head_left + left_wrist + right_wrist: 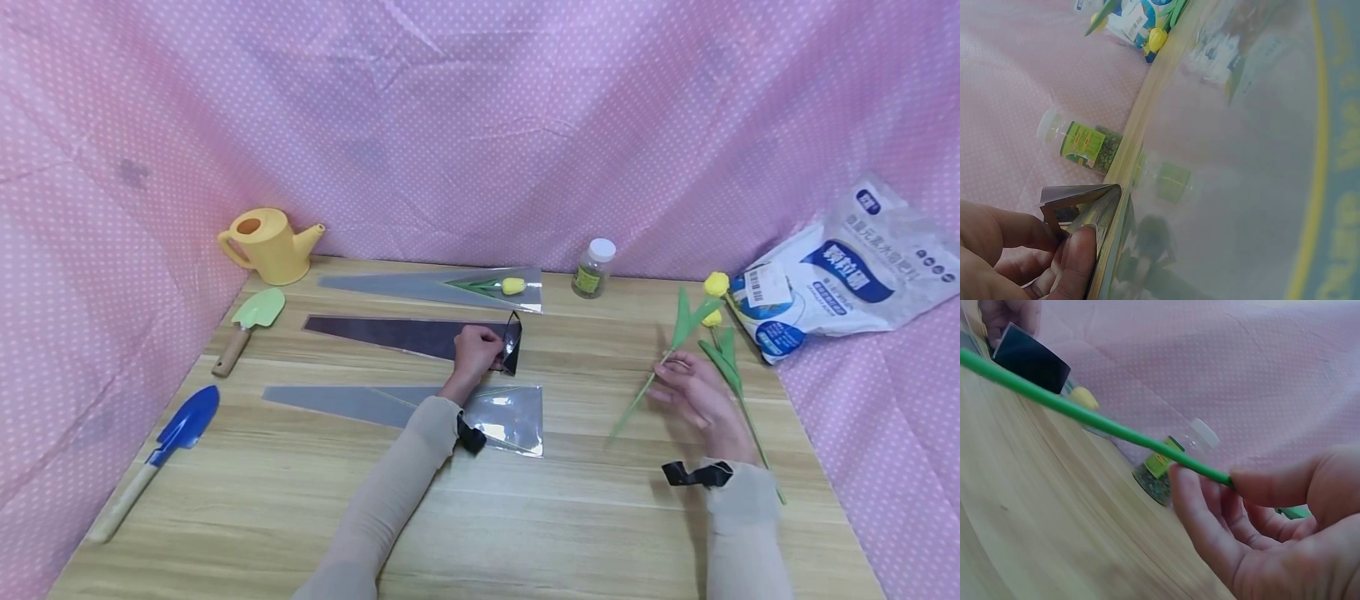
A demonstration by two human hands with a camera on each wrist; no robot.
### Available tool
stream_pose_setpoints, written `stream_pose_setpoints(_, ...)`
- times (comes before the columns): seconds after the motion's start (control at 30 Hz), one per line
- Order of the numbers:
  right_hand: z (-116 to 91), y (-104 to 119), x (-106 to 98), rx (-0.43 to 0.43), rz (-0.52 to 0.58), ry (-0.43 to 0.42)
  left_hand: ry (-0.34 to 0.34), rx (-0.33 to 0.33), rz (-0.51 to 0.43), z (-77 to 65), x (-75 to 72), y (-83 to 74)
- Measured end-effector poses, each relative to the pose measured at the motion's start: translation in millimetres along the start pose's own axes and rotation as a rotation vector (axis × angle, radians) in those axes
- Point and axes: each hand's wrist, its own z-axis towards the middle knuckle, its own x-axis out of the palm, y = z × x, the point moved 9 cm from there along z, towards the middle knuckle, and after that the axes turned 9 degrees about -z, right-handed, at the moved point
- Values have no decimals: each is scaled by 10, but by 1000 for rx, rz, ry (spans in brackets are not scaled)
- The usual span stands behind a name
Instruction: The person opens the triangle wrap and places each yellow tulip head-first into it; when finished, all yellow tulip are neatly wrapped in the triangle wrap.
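Observation:
My left hand [474, 354] pinches the wide end of a dark tapered flower sleeve [405, 335], whose mouth stands partly raised and parted. In the left wrist view, the thumb and fingers [1075, 265] hold the film's edge. Over the table's right side, my right hand [693, 392] pinches the green stem [1104, 428] of a yellow artificial tulip [716, 284], its stem end slanting toward the left. A second yellow tulip [726, 364] lies beside and partly behind that hand. Another tulip [513, 287] lies inside the clear sleeve [375, 281] at the back.
Nearer me lies another clear sleeve [337, 400], partly under my left forearm. A lidded jar [591, 271] stands at the back, and a white-and-blue bag [840, 275] at right. At left are a yellow watering can [277, 250], a green trowel [258, 308] and a blue trowel [187, 417].

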Motion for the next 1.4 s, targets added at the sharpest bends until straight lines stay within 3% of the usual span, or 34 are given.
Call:
stream_pose_setpoints(0.17, 48, -19, 99, 6, 106, -3, 2, -6, -1, -2, 4, 2)
stream_pose_setpoints(0.67, 257, -27, 337, 5, 173, -44, -5, 7, 12, 16, 8, -4)
stream_pose_setpoints(1.0, 393, -23, 425, 32, 121, -179, -4, 28, -8, 7, 13, -22)
stream_pose_setpoints(1.4, 553, -57, 532, 23, 262, -349, 1, 31, -15, -4, 7, -22)
